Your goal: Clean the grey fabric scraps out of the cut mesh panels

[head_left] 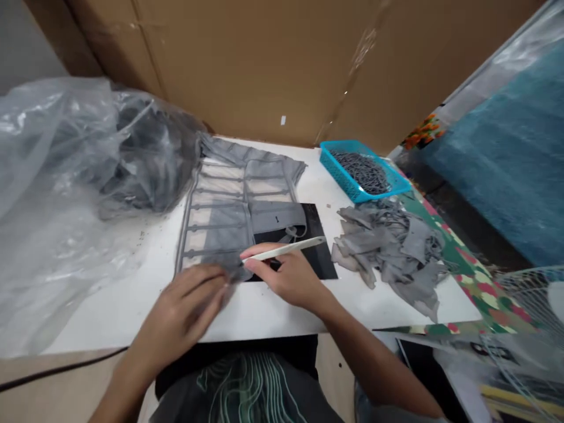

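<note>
A grey mesh fabric piece [222, 226] with sewn rows of seams lies on the white table. Its near part rests over a dark flat board [321, 255]. My left hand [187, 305] is at its near edge, thumb and fingers pinched on the grey mesh; the fingertips are a little blurred. In my right hand [291, 273] is a slim white-handled tool [304, 244], gripped like a pen. Its handle has a hole at the far end, and the tip points toward the fabric by my left fingers. The tip itself is too blurred to make out.
At the left, a large clear plastic bag [150, 153] holds dark material. A blue basket [337, 170] of thin grey pieces stands at the back right, with a pile of grey fabric scraps [392, 241] before it. A cardboard wall [247, 70] rises behind the table.
</note>
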Demonstrator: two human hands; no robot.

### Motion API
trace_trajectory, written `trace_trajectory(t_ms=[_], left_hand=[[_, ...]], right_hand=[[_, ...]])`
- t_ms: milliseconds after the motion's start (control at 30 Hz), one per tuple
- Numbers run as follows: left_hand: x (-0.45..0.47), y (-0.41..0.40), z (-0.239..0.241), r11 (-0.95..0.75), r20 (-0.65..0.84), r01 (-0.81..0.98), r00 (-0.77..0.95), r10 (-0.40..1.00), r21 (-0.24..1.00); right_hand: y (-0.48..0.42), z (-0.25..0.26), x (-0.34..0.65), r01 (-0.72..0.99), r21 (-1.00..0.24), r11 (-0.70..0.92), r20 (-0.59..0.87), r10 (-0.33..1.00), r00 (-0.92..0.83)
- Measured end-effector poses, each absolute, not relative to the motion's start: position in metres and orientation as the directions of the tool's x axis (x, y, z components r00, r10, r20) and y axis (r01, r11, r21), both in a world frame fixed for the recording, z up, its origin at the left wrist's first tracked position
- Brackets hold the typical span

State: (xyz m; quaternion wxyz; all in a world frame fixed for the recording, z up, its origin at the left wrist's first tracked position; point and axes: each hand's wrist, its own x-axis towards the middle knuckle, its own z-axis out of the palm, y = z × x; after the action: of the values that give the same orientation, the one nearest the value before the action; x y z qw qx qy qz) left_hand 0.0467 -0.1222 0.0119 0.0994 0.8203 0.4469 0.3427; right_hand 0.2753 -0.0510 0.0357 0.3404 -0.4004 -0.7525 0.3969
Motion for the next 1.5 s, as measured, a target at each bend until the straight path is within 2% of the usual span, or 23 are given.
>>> trace_trajectory(t_ms=[100,167,233,333,500,867,1267,1500], left_hand=[[0.009,-0.144,0.001,-0.404,0.485,0.813,0.176,0.856,0.418],[-0.007,-0.156,-0.006,-0.353,0.485,0.85,0.137,0.864,0.39],[-0.015,-0.164,-0.011,-0.386,0.495,0.844,0.171,0.852,0.372],[-0.017,-0.166,-0.014,-0.439,0.514,0.833,0.228,0.827,0.338],[-0.021,-0.161,-0.014,-0.469,0.502,0.831,0.28,0.818,0.3],[-0.026,-0.16,-0.013,-0.509,0.517,0.816,0.321,0.794,0.274],[-0.025,-0.158,-0.009,-0.497,0.486,0.829,0.334,0.808,0.256],[-0.025,-0.158,-0.01,-0.498,0.477,0.83,0.342,0.81,0.25]], right_hand=[[-0.07,0.022,0.235,0.302,-0.915,0.267,0.129,0.904,-0.408],[-0.079,0.014,0.213,0.288,-0.933,0.214,0.095,0.921,-0.378],[-0.084,0.007,0.194,0.29,-0.932,0.217,0.104,0.927,-0.36],[-0.087,-0.001,0.177,0.336,-0.889,0.31,0.196,0.923,-0.333],[-0.085,-0.007,0.174,0.453,-0.78,0.431,0.253,0.881,-0.401],[-0.085,0.005,0.169,0.5,-0.81,0.307,0.127,0.923,-0.362],[-0.085,0.004,0.17,0.434,-0.855,0.284,0.137,0.93,-0.34],[-0.084,0.002,0.17,0.477,-0.816,0.326,0.157,0.92,-0.36]])
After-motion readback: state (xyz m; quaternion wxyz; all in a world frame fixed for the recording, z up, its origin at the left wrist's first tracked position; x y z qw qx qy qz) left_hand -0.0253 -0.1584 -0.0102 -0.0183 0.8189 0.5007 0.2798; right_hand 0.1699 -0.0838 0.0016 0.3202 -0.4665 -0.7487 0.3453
